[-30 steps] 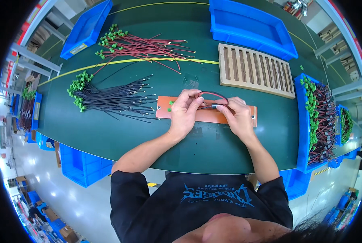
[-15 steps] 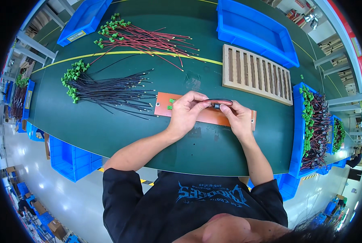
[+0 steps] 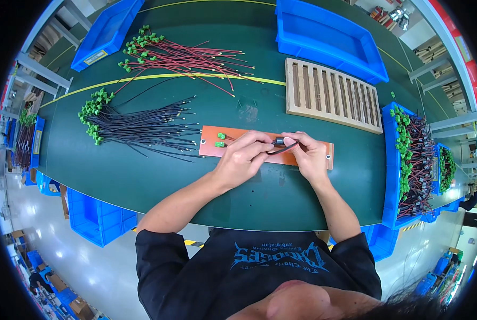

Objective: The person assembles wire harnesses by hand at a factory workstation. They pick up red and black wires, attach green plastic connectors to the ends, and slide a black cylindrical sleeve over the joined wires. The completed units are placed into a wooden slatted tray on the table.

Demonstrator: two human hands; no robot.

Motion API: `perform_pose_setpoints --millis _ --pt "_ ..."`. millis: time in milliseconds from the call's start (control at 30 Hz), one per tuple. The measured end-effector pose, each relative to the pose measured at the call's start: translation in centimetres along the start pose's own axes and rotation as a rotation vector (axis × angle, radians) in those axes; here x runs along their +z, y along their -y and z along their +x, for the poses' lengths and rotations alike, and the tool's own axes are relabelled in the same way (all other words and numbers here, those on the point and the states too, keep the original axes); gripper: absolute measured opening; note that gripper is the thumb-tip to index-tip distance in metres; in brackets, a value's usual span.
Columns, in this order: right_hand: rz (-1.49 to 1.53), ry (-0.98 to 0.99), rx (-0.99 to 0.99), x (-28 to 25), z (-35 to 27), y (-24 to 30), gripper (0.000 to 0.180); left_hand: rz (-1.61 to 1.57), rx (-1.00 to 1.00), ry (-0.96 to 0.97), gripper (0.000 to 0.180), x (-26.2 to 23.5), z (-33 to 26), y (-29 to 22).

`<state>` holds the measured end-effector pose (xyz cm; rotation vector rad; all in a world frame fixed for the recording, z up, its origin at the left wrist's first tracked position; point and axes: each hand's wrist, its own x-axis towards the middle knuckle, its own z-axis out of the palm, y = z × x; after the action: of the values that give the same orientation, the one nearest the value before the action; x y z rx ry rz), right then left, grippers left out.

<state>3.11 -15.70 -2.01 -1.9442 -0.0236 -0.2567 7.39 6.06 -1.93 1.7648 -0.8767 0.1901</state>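
Over an orange board on the green table, my two hands work close together. Two small green connectors sit near the board's left end, with wires running from them under my left hand. My left hand is closed, its fingertips at the left of a small black cylindrical part. In my right hand, thumb and fingers pinch dark and reddish wires that bend round beside the black part. The fingers hide the wire ends.
Black wires with green connectors lie left of the board, red wires behind them. A slotted wooden rack and a blue tray stand at the back right. A blue bin of wired connectors stands right.
My hands have turned the wires: the loop that arched above the black part now curves below it, nearer me. The view has shifted slightly.
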Motion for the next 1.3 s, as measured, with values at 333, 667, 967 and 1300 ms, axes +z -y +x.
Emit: perform_pose_setpoints --millis 333,667,967,1300 --pt "0.103 0.103 0.115 -0.3 -0.5 -0.2 0.018 -0.135 -0.311 0.055 0.010 -0.3 0.2 0.0" --pt "0.154 0.137 -0.003 -0.4 -0.3 0.8 0.021 -0.448 -0.362 0.014 0.017 0.0 1.5 -0.1" --pt "0.083 0.267 -0.002 -2.6 -0.2 1.2 0.019 -0.557 -0.552 0.088 0.021 0.3 0.8 1.0" --pt "-0.070 0.102 -0.283 -2.6 0.0 1.8 0.007 -0.634 -0.500 0.060 0.024 0.2 1.1 0.9"
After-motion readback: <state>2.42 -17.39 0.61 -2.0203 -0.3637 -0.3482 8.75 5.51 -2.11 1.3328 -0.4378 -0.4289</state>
